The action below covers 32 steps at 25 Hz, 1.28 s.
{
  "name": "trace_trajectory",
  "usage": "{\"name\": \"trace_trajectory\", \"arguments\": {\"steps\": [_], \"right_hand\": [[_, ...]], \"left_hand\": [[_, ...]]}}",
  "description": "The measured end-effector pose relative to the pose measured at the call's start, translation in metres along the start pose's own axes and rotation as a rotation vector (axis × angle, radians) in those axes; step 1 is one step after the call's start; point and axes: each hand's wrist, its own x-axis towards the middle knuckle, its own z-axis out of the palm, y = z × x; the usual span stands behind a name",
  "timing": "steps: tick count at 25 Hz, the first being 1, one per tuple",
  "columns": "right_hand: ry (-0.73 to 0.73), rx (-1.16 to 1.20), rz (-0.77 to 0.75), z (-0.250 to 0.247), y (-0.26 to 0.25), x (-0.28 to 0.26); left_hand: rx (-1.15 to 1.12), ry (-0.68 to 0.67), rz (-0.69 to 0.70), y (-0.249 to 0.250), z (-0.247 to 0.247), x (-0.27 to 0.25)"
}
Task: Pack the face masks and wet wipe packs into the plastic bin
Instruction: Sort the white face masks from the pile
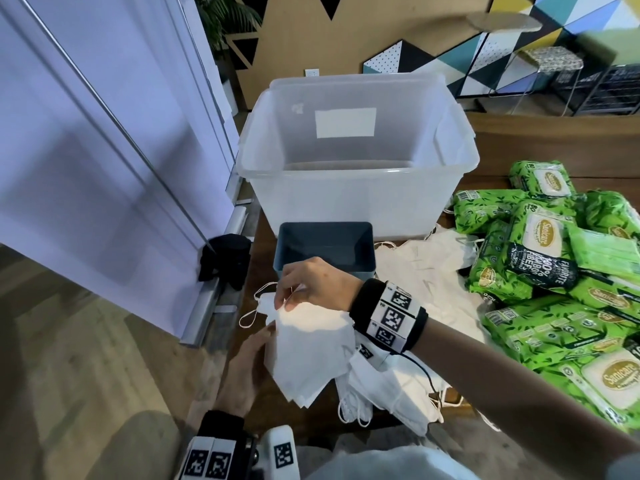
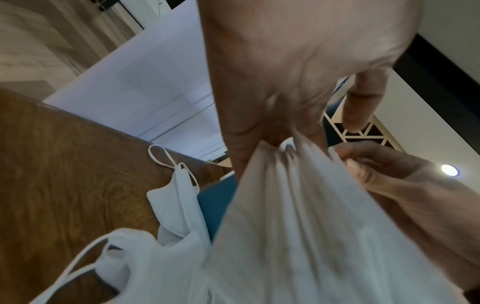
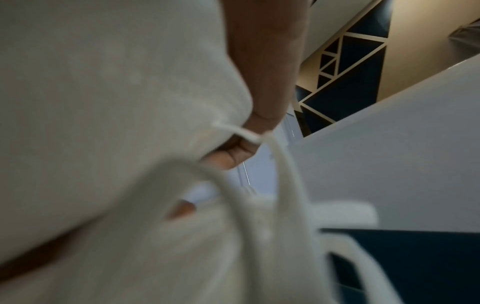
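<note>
A stack of white face masks is held above the table's near left corner. My left hand grips its left edge, and the left wrist view shows the fingers curled around the bunched stack. My right hand pinches the stack's top corner. In the right wrist view a fingertip presses mask fabric by an ear loop. The clear plastic bin stands behind with nothing visible inside. Green wet wipe packs are piled at the right.
A small blue bin sits between my hands and the clear bin. Loose white masks lie on the wooden table, more of them under my right forearm. A white panel stands close on the left, with a table edge near it.
</note>
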Motion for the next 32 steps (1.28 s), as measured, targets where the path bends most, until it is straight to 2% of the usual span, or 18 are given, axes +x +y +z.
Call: {"name": "trace_trajectory", "arguments": {"steps": [4, 6, 7, 9, 11, 12, 13, 14, 16, 17, 18, 19, 21, 23, 25, 27, 29, 32], "right_hand": [[-0.010, -0.057, 0.018, 0.008, 0.001, 0.003], [-0.015, -0.097, -0.003, 0.011, -0.002, 0.003], [0.050, -0.193, -0.043, 0.014, -0.002, 0.003], [0.314, -0.426, -0.123, 0.011, -0.002, -0.009], [0.590, -0.399, -0.187, 0.008, -0.004, -0.039], [0.655, -0.312, -0.176, 0.010, -0.002, -0.060], [0.636, -0.203, -0.094, 0.015, 0.001, -0.080], [0.523, -0.070, 0.062, 0.023, 0.005, -0.095], [0.179, 0.314, 0.441, 0.040, 0.011, -0.105], [0.123, 0.557, 0.554, 0.048, 0.013, -0.100], [0.179, 0.751, 0.569, 0.055, 0.017, -0.090], [0.296, 0.852, 0.546, 0.059, 0.021, -0.079], [0.501, 0.874, 0.529, 0.056, 0.027, -0.061], [0.591, 0.842, 0.519, 0.049, 0.031, -0.053], [0.571, 0.810, 0.515, 0.041, 0.036, -0.058], [0.437, 0.713, 0.503, 0.032, 0.039, -0.065], [0.268, 0.590, 0.484, 0.024, 0.040, -0.071], [0.165, 0.556, 0.491, 0.013, 0.037, -0.071]], "left_hand": [[0.119, -0.064, 0.098, 0.002, 0.010, -0.008], [0.114, -0.029, 0.130, -0.003, 0.012, -0.005], [0.103, -0.001, 0.157, -0.006, 0.011, -0.002], [0.064, 0.023, 0.223, -0.012, 0.006, 0.003], [0.036, 0.103, 0.249, -0.013, 0.002, 0.009], [0.055, 0.182, 0.245, -0.014, -0.001, 0.013], [0.056, 0.257, 0.227, -0.013, -0.002, 0.016], [0.010, 0.298, 0.207, -0.013, 0.000, 0.020], [-0.099, 0.287, 0.173, -0.010, 0.010, 0.027], [-0.133, 0.279, 0.155, -0.008, 0.019, 0.030], [-0.173, 0.271, 0.133, -0.007, 0.030, 0.033], [-0.225, 0.251, 0.111, -0.008, 0.039, 0.034], [-0.320, 0.220, 0.064, -0.010, 0.055, 0.037], [-0.369, 0.188, 0.024, -0.010, 0.058, 0.038], [-0.301, 0.167, 0.002, -0.005, 0.049, 0.039], [-0.191, 0.171, -0.009, 0.001, 0.033, 0.042], [-0.142, 0.113, -0.045, 0.006, 0.024, 0.043], [-0.089, 0.045, -0.092, 0.005, 0.025, 0.041]]}}
